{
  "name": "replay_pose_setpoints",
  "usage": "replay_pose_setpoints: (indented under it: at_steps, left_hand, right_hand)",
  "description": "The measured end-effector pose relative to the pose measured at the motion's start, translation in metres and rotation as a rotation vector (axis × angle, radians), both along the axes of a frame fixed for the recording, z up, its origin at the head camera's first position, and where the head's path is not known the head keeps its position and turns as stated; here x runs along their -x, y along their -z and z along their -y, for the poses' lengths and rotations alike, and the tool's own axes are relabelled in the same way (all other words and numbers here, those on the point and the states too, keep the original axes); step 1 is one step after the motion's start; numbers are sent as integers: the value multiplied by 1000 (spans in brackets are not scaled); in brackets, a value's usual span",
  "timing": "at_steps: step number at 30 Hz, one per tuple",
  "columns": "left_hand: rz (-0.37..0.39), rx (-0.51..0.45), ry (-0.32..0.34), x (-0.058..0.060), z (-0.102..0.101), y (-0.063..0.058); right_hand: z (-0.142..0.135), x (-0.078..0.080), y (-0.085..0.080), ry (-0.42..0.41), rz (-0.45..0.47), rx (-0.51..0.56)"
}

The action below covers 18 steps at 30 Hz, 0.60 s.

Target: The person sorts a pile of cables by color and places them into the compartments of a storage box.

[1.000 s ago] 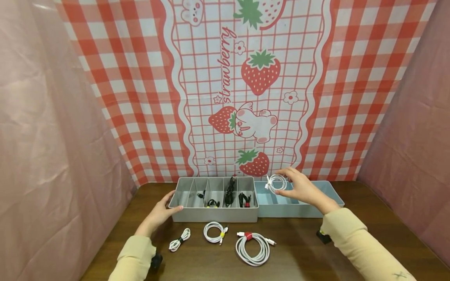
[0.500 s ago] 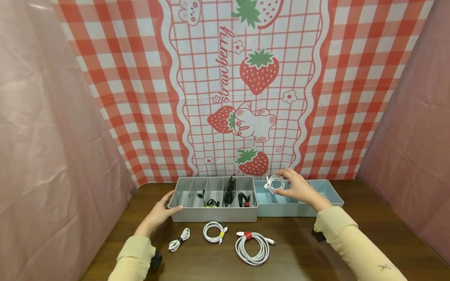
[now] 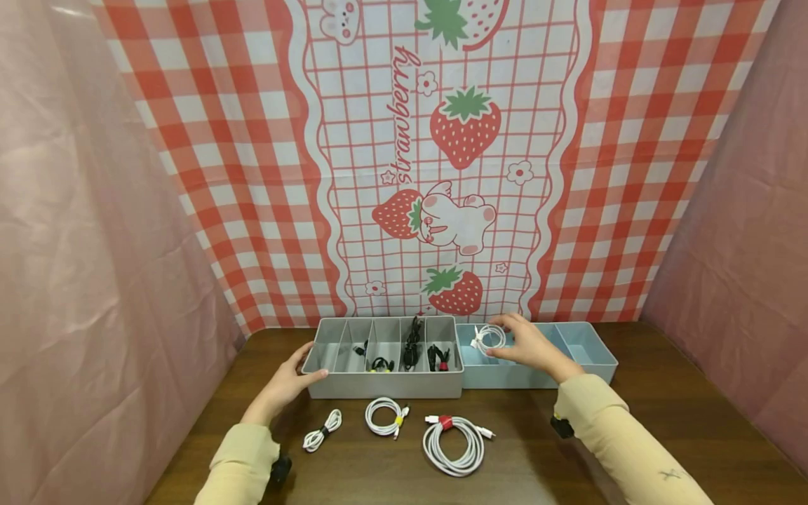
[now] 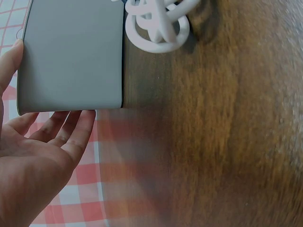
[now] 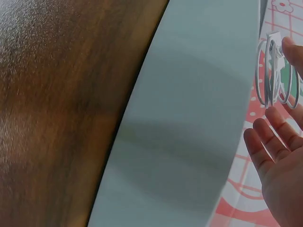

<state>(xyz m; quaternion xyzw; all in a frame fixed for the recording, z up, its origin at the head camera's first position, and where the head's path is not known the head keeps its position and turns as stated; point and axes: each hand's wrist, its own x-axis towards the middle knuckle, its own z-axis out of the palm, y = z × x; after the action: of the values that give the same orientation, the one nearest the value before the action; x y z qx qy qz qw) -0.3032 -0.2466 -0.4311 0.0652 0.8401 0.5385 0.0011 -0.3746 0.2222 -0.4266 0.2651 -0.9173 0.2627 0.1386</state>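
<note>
In the head view my left hand (image 3: pixel 287 384) holds the left end of a grey divided box (image 3: pixel 385 386), thumb at the front rim and fingers against the end wall. My right hand (image 3: pixel 527 344) pinches a coiled white charging cable (image 3: pixel 492 339) between thumb and fingers, over the left part of a light-blue divided box (image 3: pixel 536 376). In the right wrist view the coil (image 5: pixel 271 71) hangs beyond the blue wall, with the other fingers spread below it. Black cables, among them a long bundle (image 3: pixel 413 347), lie in several grey compartments.
On the brown table (image 3: pixel 372 480), before the boxes, lie three coiled white cables: one with a black tie (image 3: pixel 322 431), one with a yellow tie (image 3: pixel 382 418), and a larger one with a red tie (image 3: pixel 456 449). A strawberry-print cloth (image 3: pixel 463 210) hangs behind.
My right hand has moved slightly left and down with the white cable, bringing it lower over the blue box. The left hand has stayed on the grey box.
</note>
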Motion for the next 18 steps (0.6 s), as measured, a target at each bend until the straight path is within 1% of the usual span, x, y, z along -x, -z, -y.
replay_pose_setpoints:
  at_steps: [5, 12, 18]
  left_hand:
    - [-3, -6, 4, 0, -1, -2]
    - [12, 8, -6, 0, -3, -4]
    - [11, 24, -13, -1, -2, -4]
  right_hand:
    - [2, 4, 5, -11, 10, 3]
    - [5, 7, 13, 0, 19, 16]
    - [7, 10, 19, 14, 55, 39]
